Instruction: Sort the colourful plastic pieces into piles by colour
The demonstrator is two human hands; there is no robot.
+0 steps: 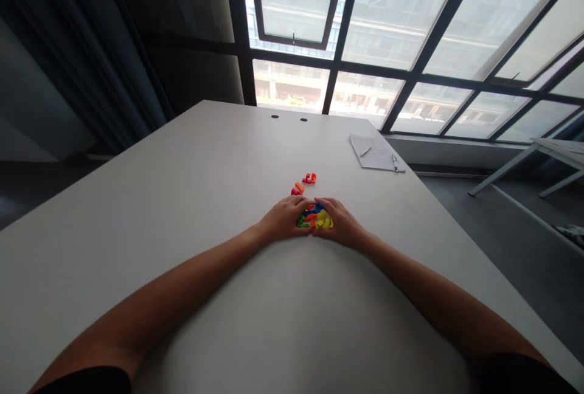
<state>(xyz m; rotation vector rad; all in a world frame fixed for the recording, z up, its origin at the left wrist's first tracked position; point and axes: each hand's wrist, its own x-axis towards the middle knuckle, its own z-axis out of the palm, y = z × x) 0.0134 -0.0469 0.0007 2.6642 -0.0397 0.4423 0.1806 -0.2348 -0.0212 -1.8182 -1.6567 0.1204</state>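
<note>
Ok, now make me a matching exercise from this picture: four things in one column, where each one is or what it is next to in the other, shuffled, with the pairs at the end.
Things
1. Left hand
2. Right hand
3. Paper
4. Curtain

Places
A. Under two pens
B. Curved beside the green pieces
C. Hanging at the picture's left
D. Curved beside the yellow pieces

Pairs: 1-B, 2-D, 3-A, 4-C

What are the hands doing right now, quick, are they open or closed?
Left hand: open, cupped around the left side of the colourful pieces.
Right hand: open, cupped around their right side.
</note>
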